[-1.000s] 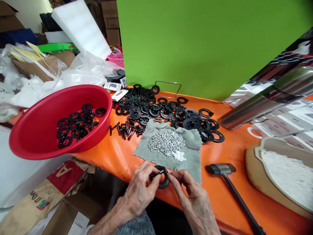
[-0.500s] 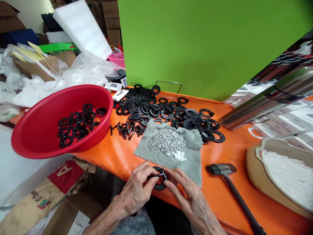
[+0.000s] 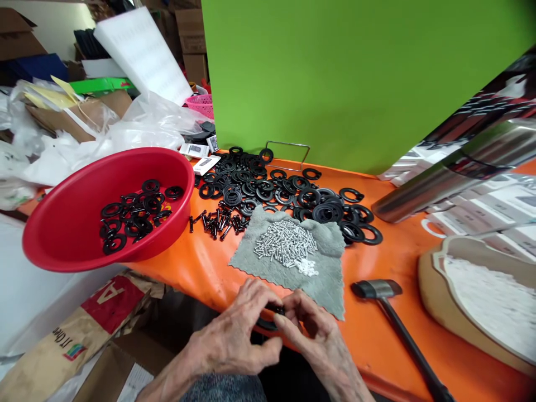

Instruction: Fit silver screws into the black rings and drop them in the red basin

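A black ring part is held between my two hands at the table's front edge, mostly hidden by the fingers. My left hand has its fingers curled over the far side of the ring, its thumb apart below. Thumb and fingers of my right hand pinch the ring's right side. Just beyond them lies a grey cloth bearing a heap of small silver pins and some little white pieces. Short black rods are piled left of the cloth, and many black rings lie behind it.
On the left stands a red basin with black parts inside. A mallet lies on the right, beside a beige tub of white pieces. A metal cylinder and a green panel are farther back.
My left thumb has come away from the ring, and the left fingers have moved over its far side. The right fingers have curled in. The ring is tilted and more hidden than before.
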A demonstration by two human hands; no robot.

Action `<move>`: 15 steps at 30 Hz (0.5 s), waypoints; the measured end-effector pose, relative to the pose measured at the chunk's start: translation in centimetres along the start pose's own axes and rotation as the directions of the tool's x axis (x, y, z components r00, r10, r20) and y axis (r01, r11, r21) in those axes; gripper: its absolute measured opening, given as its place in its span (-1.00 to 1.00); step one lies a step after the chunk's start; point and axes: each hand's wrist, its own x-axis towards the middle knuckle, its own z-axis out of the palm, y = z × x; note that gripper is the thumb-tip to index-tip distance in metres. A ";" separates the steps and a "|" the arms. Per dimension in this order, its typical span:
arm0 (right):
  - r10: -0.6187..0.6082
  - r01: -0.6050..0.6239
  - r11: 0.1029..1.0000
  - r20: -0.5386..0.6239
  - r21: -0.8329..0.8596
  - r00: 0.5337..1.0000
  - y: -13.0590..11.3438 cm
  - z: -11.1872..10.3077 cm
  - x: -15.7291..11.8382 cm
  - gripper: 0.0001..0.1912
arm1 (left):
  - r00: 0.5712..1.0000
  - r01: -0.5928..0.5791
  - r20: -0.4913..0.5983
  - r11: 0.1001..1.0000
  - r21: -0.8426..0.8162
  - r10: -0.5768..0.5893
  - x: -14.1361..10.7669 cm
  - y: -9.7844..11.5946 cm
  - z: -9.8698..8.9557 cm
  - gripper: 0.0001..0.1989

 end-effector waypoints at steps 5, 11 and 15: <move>0.146 -0.146 0.988 0.000 0.056 0.989 0.3 0.5 0.3 -0.56 | 0.997 0.016 -0.072 0.999 0.039 -0.014 0.4 -1.0 2.2 -0.82; -0.191 -0.085 0.747 -0.336 -0.659 0.922 2.7 -7.2 -2.2 -0.53 | 0.987 0.104 -0.122 0.994 -0.026 -0.106 1.0 -1.7 2.2 -0.92; -0.320 -0.211 0.250 -0.286 -0.945 0.903 6.7 -12.8 -4.8 -0.45 | 0.978 0.152 -0.148 0.988 0.038 -0.144 1.6 -1.9 2.3 -0.90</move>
